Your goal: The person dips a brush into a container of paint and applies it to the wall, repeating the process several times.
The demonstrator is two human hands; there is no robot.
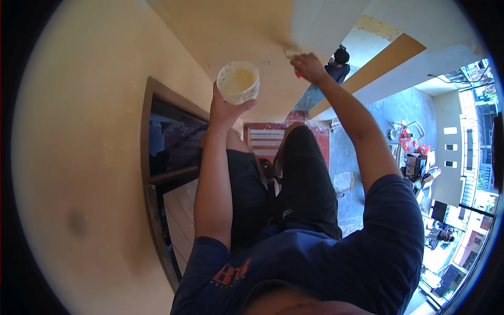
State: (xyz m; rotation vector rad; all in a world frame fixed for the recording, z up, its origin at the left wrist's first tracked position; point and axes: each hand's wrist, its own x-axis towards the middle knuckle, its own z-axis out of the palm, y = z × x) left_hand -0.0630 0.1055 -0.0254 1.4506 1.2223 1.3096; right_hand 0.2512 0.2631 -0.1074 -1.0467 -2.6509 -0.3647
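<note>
My left hand grips a translucent plastic tub from below and its near side. Pale yellowish paint lies inside, and smears of it cover the rim. Farther right and higher, my right hand is closed around a paintbrush, with a bit of red showing below the fingers. The pale bristles are at the wall, beside a darker smudge; whether they press on it is hard to tell. Cream-yellow paint covers this part of the wall, with a paler grey-white area to its right.
A brown-framed opening is at my left. Below my legs are a white slatted surface and red floor tiles. Past the wall's edge is another person in dark clothes. Piled boxes and red items lie on the right.
</note>
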